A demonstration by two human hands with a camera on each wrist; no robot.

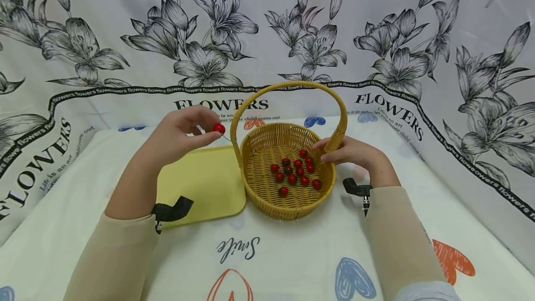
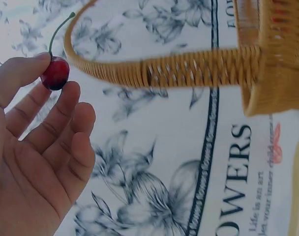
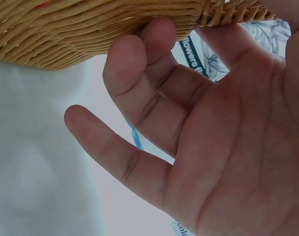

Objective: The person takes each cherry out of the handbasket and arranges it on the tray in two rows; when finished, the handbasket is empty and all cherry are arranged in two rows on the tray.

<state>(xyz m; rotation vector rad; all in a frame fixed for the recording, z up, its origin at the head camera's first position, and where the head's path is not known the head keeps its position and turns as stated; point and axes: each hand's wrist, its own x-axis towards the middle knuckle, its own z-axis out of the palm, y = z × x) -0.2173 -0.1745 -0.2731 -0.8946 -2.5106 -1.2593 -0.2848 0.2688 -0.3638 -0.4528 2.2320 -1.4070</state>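
A red cherry [image 2: 55,73] with a green stem is pinched between the thumb and fingers of my left hand [image 1: 184,129], raised above the yellow tray and left of the basket's handle. The wicker basket [image 1: 288,208] has a tall arched handle [image 1: 288,86] and holds several red cherries [image 1: 292,179], a couple of them darker, on its woven floor. At the basket's right side, my right hand [image 1: 355,154] grips the foot of the handle near the rim. In the right wrist view its lower fingers [image 3: 125,64] lie against or just beside the outer weave.
A flat yellow tray [image 1: 200,185] lies left of the basket, its right edge close against it. The white tablecloth [image 1: 292,259] carries printed hearts and lettering. Behind stands a white cloth backdrop [image 1: 267,68] with black flower prints.
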